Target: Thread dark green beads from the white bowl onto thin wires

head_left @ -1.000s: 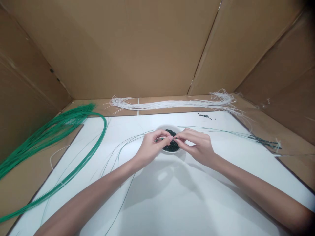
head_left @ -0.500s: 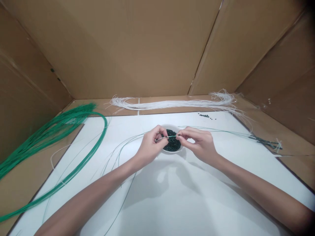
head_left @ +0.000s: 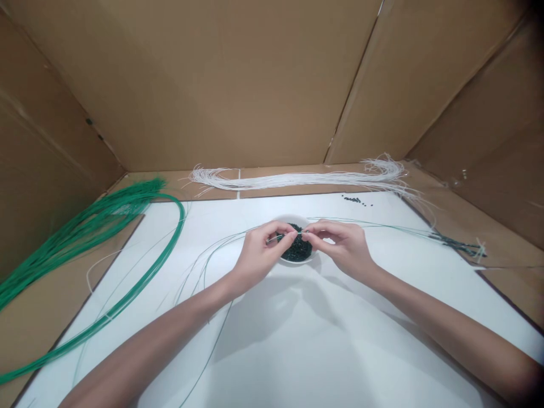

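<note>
Over a white bowl point(head_left: 293, 219) of small dark green beads point(head_left: 296, 252), my two hands nearly meet. My left hand point(head_left: 264, 243) is closed, thumb and forefinger pinching a thin wire point(head_left: 274, 238) that also shows inside the palm. My right hand point(head_left: 341, 245) pinches at the same wire close beside the left fingertips. Whether a bead sits between the right fingertips is hidden. Thin green wires point(head_left: 212, 249) run across the white board left of the bowl, and more point(head_left: 382, 225) stretch out to the right.
A large bundle of green wire point(head_left: 174, 243) curves along the left side. White wires point(head_left: 297, 181) lie along the back. Several loose dark beads point(head_left: 352, 199) are scattered at the back right. Dark beaded strands point(head_left: 459, 245) tied in white rest at the right edge. Cardboard walls point(head_left: 238, 85) enclose the board.
My left fingertips have moved right along the wire, closing the gap to my right fingertips. My right hand has barely moved, and the things around stay put.
</note>
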The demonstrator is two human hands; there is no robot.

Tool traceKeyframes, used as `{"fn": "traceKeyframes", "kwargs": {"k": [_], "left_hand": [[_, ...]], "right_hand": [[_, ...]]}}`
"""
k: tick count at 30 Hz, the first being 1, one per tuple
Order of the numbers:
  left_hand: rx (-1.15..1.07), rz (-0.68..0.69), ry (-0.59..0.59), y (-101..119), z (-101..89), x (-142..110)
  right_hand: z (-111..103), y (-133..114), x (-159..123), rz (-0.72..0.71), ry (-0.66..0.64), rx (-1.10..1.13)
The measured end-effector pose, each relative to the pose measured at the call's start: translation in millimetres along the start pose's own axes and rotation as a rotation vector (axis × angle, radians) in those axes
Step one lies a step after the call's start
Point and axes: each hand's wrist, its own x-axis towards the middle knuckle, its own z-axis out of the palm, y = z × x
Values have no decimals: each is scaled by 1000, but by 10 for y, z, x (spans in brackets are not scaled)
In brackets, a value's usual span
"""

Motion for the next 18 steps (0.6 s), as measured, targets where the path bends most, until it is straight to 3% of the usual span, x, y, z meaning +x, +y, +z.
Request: {"fn": "traceKeyframes", "kwargs": {"k": [8, 18], "left_hand": [[37, 20, -9, -7, 3, -1], [44, 3, 14, -4, 3, -3]], "right_hand": [[2, -25, -5, 74, -47, 99], [-2, -89, 13, 177, -10, 191]]}}
